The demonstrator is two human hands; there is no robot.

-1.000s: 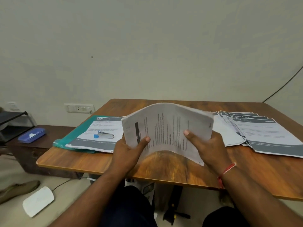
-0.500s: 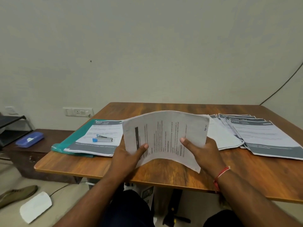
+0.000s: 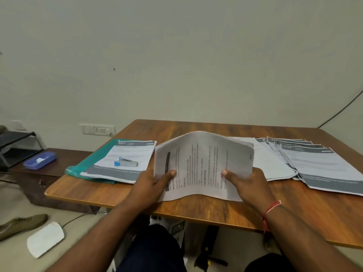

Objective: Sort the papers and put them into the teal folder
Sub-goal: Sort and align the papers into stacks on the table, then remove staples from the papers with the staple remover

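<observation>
I hold a stack of printed papers [image 3: 204, 163] in the middle of the wooden table [image 3: 216, 209]; the stack arches upward, with its near edge on the tabletop. My left hand [image 3: 151, 185] grips its left side, thumb on top. My right hand [image 3: 247, 183] grips its right side, thumb on the page. The teal folder [image 3: 88, 163] lies at the table's left, with a pile of grey-banded sheets [image 3: 125, 161] on it and a blue and silver stapler [image 3: 125, 163] on that pile. Several more grey-banded sheets [image 3: 314, 165] are fanned out at the right.
A low dark side table [image 3: 59, 169] at the left carries a blue box [image 3: 40, 162] and a black rack [image 3: 13, 146]. A white pad [image 3: 46, 239] and a shoe [image 3: 21, 224] lie on the floor. A wall socket [image 3: 97, 130] and a cable [image 3: 341, 110] are behind.
The arched stack has come down and flattened, its near edge now on the tabletop. Both hands keep their grip on its sides.
</observation>
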